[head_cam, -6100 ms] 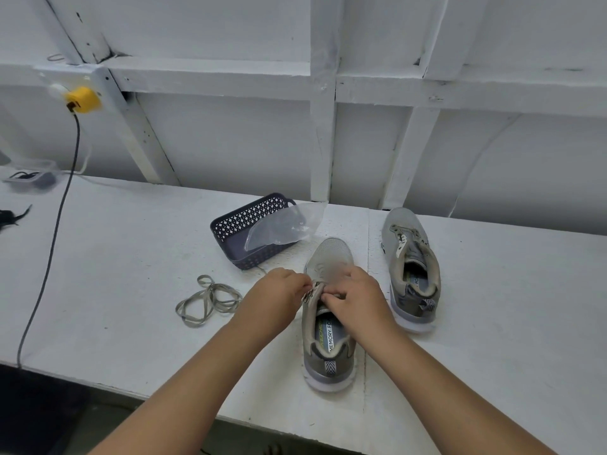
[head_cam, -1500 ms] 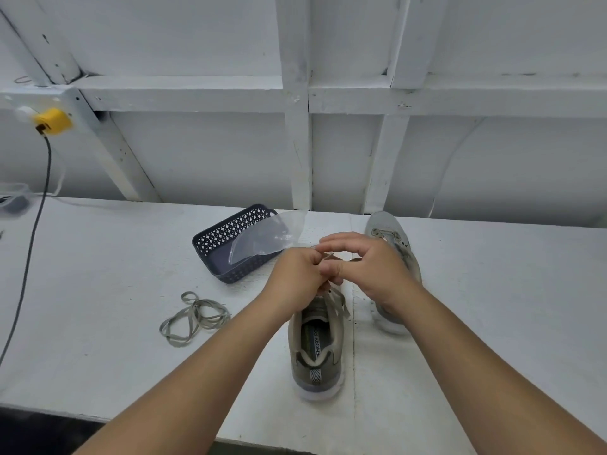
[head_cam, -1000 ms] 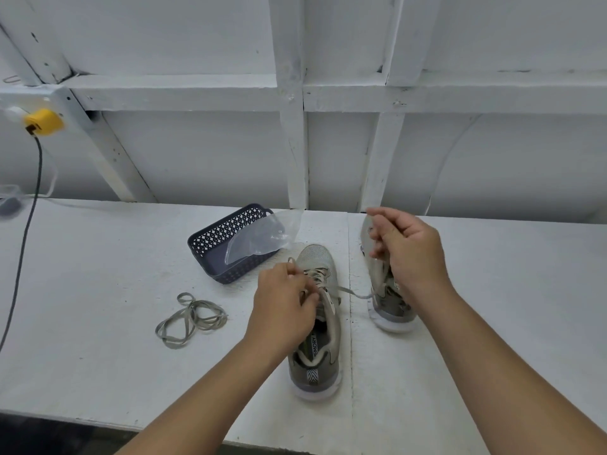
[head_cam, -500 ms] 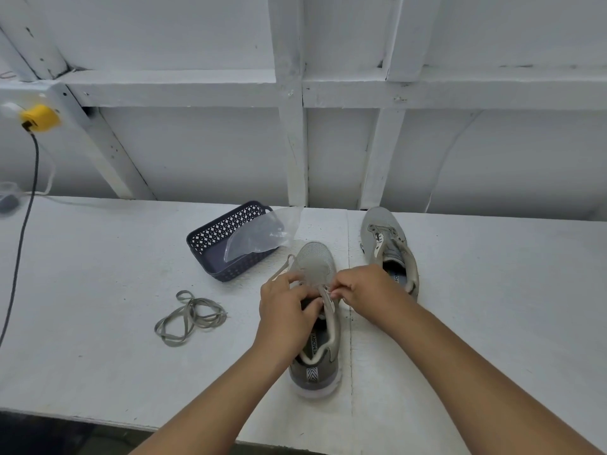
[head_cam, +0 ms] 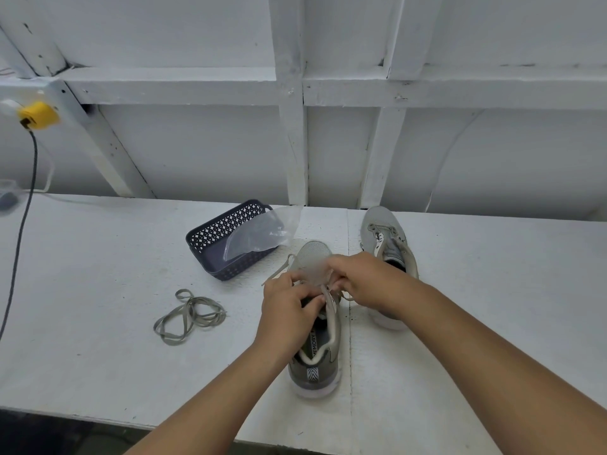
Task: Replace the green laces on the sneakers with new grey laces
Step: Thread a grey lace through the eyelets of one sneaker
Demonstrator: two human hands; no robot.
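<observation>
Nearest the camera, two bare forearms reach forward over the white painted counter (head_cam: 98, 290). Between them stands the closer grey-olive mesh sneaker with a white sole (head_cam: 317, 353), heel toward the viewer, toe pointing away. Both hands meet over its eyelets. The left hand (head_cam: 287, 307) has its fingers curled, pinching the pale grey flat lace (head_cam: 328, 295) at the tongue; the right hand (head_cam: 364, 279) is likewise curled, gripping the same lace from the other side. One loose end of this lace trails off to the left of the toe, lying on the counter.

To the left of this shoe, well apart from it, a loose coil of olive-green flat lace (head_cam: 189, 316) lies on the bare surface.

Just beyond the right hand sits the second grey-olive sneaker (head_cam: 382, 238), partly hidden by the wrist, its eyelets showing; whether a lace runs through them cannot be told.

Farther back and left, a dark navy perforated plastic basket (head_cam: 213, 244) holds a crumpled clear plastic bag (head_cam: 259, 234) that spills over its right rim.

At the far left, a black cable (head_cam: 23, 218) hangs from a yellow plug (head_cam: 37, 114) on the white timber-framed wall (head_cam: 203, 149).
</observation>
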